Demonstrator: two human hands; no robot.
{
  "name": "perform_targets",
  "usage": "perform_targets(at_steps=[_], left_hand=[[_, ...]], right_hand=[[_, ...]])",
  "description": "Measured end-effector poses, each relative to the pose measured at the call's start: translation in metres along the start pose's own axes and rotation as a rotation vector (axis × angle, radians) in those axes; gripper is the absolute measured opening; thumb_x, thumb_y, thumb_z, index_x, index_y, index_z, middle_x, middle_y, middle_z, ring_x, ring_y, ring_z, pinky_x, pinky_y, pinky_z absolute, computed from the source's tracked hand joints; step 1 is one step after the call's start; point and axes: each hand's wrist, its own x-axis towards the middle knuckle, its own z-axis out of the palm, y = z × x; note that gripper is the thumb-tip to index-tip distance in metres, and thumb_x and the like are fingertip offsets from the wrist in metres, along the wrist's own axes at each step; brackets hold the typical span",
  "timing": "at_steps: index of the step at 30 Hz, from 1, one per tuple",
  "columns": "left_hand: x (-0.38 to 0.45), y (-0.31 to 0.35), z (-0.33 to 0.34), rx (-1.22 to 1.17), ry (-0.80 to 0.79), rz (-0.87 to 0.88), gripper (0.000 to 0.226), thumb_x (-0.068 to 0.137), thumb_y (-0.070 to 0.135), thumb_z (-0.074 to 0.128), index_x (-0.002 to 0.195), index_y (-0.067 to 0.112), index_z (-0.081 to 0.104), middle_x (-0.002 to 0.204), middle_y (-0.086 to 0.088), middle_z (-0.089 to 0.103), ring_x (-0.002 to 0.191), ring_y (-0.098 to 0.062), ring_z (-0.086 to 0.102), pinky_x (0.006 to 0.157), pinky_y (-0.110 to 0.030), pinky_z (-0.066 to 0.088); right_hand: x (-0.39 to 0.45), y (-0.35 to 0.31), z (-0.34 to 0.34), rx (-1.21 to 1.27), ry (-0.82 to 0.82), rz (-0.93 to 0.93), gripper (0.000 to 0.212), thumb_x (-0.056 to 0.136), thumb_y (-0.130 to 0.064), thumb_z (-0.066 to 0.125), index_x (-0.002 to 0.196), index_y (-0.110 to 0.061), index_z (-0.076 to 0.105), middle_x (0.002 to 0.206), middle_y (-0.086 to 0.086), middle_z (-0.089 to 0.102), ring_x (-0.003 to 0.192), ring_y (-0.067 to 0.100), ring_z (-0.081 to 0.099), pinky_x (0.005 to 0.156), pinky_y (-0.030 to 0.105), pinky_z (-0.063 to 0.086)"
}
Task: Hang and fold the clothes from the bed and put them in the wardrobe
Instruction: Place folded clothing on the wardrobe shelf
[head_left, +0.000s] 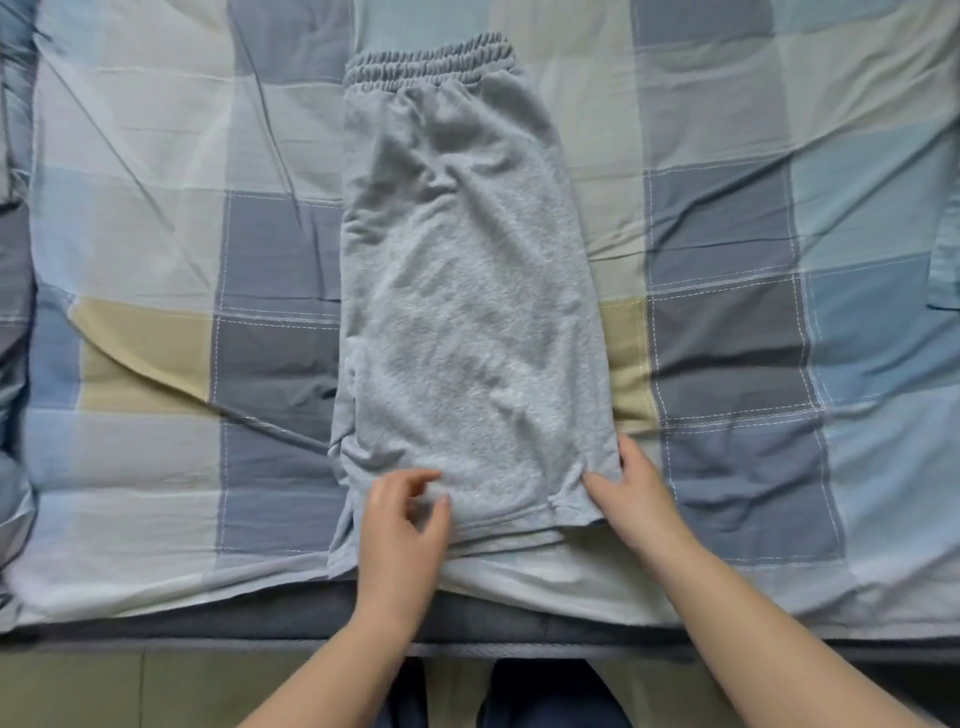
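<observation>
Grey sweat shorts (467, 291) lie folded lengthwise on the checked bed cover (156, 234), with the elastic waistband at the far end and the hem towards me. My left hand (402, 525) hovers over the near left part of the hem, fingers loosely curled and holding nothing. My right hand (631, 493) pinches the near right corner of the hem, thumb on top of the cloth and fingers at its edge.
The bed's near edge (208, 631) runs across the bottom, with floor and my legs below it. Rumpled bedding (13, 260) rises at the far left. A pale blue piece of cloth (948, 249) shows at the right border.
</observation>
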Motion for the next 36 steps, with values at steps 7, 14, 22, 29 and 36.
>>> perform_targets(at_steps=[7, 14, 22, 29, 36], left_hand=[[0.013, -0.04, -0.042, -0.023, 0.12, -0.399, 0.021, 0.087, 0.024, 0.067, 0.103, 0.02, 0.056, 0.111, -0.001, 0.058, 0.096, -0.014, 0.056, 0.082, -0.027, 0.04], [0.004, -0.051, -0.056, 0.032, 0.147, -0.295, 0.012, 0.087, 0.027, 0.068, 0.08, 0.018, 0.065, 0.092, 0.0, 0.061, 0.086, -0.013, 0.057, 0.071, -0.021, 0.036], [-0.006, -0.066, -0.071, -0.015, 0.163, -0.344, 0.002, 0.09, 0.02, 0.064, 0.09, 0.02, 0.065, 0.091, 0.001, 0.067, 0.082, -0.007, 0.059, 0.075, -0.025, 0.047], [0.03, -0.05, -0.071, 0.036, -0.144, -0.353, 0.009, 0.087, 0.036, 0.066, 0.089, 0.029, 0.061, 0.081, 0.006, 0.065, 0.075, -0.013, 0.061, 0.066, -0.027, 0.044], [0.045, -0.042, -0.078, -0.45, -0.342, -0.455, 0.016, 0.09, 0.018, 0.063, 0.094, 0.002, 0.067, 0.09, -0.01, 0.069, 0.084, -0.021, 0.061, 0.065, -0.027, 0.045]], right_hand=[[-0.005, 0.011, 0.01, 0.11, 0.132, 0.039, 0.044, 0.086, -0.009, 0.056, 0.129, -0.018, 0.049, 0.115, 0.001, 0.064, 0.097, 0.019, 0.06, 0.075, 0.029, 0.041], [-0.015, 0.009, 0.012, 0.306, 0.191, 0.017, 0.031, 0.088, -0.002, 0.052, 0.113, -0.02, 0.057, 0.108, 0.002, 0.066, 0.094, 0.018, 0.061, 0.083, 0.035, 0.047], [-0.025, 0.022, 0.014, 0.394, 0.097, 0.149, 0.014, 0.091, -0.009, 0.055, 0.101, -0.014, 0.063, 0.102, 0.006, 0.069, 0.087, 0.017, 0.063, 0.062, 0.023, 0.056], [-0.042, 0.012, 0.054, 1.032, -0.177, 0.386, 0.043, 0.047, -0.035, 0.09, 0.08, -0.021, 0.066, 0.075, 0.001, 0.068, 0.063, 0.013, 0.066, 0.049, 0.02, 0.05], [-0.071, -0.025, 0.147, 0.96, -0.333, 0.505, 0.03, 0.071, -0.022, 0.07, 0.092, -0.011, 0.052, 0.08, 0.001, 0.058, 0.055, 0.008, 0.048, 0.038, 0.016, 0.029]])
